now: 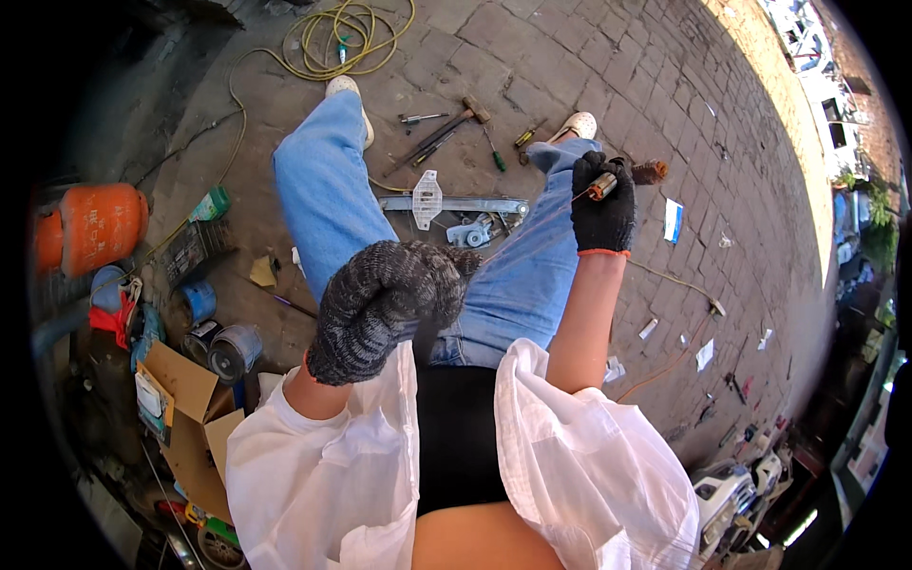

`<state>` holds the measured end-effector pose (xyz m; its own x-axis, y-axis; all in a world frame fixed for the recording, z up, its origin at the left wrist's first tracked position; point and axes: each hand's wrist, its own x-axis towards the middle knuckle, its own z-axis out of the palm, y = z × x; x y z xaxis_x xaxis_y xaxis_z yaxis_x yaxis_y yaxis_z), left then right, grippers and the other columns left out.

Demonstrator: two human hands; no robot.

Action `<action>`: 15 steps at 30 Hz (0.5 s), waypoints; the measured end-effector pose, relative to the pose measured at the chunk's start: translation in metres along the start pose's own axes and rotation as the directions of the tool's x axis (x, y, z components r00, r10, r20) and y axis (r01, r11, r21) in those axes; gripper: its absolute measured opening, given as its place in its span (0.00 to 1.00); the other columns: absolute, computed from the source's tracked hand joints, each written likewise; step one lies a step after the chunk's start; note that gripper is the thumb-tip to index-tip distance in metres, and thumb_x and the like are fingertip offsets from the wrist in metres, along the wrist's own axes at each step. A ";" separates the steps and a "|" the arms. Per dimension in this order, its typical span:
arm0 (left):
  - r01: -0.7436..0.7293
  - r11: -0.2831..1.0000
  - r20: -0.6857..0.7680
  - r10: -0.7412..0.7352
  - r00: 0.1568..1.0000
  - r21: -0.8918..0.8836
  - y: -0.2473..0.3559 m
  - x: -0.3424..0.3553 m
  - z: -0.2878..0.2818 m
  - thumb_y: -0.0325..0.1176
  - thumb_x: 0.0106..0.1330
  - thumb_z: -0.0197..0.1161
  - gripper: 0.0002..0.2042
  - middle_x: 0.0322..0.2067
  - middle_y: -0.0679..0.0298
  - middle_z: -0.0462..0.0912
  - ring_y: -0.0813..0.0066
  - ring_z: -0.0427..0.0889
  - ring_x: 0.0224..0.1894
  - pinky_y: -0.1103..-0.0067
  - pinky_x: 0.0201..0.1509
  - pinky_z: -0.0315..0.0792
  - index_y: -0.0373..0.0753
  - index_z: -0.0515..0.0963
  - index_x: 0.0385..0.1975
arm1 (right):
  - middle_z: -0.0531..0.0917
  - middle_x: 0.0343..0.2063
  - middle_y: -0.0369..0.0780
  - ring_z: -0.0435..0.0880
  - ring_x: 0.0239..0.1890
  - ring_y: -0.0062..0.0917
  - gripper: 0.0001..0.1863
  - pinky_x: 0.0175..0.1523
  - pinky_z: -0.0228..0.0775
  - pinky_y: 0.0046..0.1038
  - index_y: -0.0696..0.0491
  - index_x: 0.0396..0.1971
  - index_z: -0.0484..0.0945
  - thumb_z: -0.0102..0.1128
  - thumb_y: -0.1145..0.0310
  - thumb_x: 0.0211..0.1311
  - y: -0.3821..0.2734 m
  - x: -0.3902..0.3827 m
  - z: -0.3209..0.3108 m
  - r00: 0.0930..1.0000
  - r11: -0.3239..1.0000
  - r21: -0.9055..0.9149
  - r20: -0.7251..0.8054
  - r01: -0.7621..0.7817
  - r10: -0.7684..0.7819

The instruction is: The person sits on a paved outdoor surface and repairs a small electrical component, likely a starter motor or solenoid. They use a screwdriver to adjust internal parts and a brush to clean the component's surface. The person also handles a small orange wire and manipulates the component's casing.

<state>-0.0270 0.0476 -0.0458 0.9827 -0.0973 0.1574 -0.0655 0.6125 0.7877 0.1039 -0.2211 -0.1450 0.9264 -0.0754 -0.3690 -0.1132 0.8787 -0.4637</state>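
Note:
Wearing a dark knitted glove, my right hand [602, 211] is closed around a copper-coloured cylinder [601, 186] that looks like a motor armature. A rusty brown end [650, 173] sticks out on the hand's right side. From the cylinder a thin wire [532, 230] stretches taut to my left hand [389, 299], gloved in dark grey and closed over the wire's end, which is hidden. Below both hands, between my legs, a metal rail [484, 204] lies on the ground with a small motor-like unit [467, 234] and a translucent plastic plate [427, 201].
A hammer [475, 110], a green-handled screwdriver [497, 157] and other tools lie between my feet. Beyond my left foot is a coiled yellow hose [323, 43]. An orange gas cylinder [103, 226], cans [234, 351] and a cardboard box [180, 380] stand at left.

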 end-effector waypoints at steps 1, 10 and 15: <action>0.010 0.999 -0.060 -0.013 0.998 -0.046 0.004 0.006 -0.002 0.28 0.63 0.51 0.04 0.27 0.58 0.73 0.69 0.73 0.30 0.68 0.43 0.70 0.34 0.70 0.31 | 0.76 0.30 0.43 0.77 0.34 0.32 0.03 0.45 0.73 0.33 0.59 0.26 0.70 0.49 0.75 0.54 -0.003 0.003 0.001 0.999 0.999 0.020 -0.022 -0.035 0.035; -0.016 0.966 -0.511 -0.123 0.851 -0.258 0.033 -0.015 -0.052 0.29 0.63 0.51 0.02 0.24 0.63 0.70 0.71 0.69 0.28 0.59 0.55 0.62 0.38 0.69 0.30 | 0.72 0.25 0.39 0.74 0.26 0.24 0.13 0.29 0.70 0.25 0.60 0.37 0.64 0.47 0.65 0.60 -0.006 -0.028 0.042 0.928 0.941 -0.139 0.175 -0.308 0.329; -0.198 0.950 -0.578 0.024 0.816 -0.241 0.072 -0.004 -0.077 0.28 0.63 0.50 0.05 0.23 0.66 0.67 0.73 0.68 0.28 0.60 0.59 0.56 0.37 0.68 0.25 | 0.75 0.26 0.39 0.75 0.27 0.23 0.14 0.30 0.69 0.22 0.60 0.37 0.71 0.53 0.65 0.55 -0.007 -0.054 0.041 0.909 0.734 -0.643 0.138 -0.219 0.392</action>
<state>-0.0226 0.1528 -0.0356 0.9002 0.3883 -0.1972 -0.2152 0.7903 0.5737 0.0698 -0.2038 -0.0890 0.8475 0.3411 -0.4066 -0.5171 0.3580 -0.7775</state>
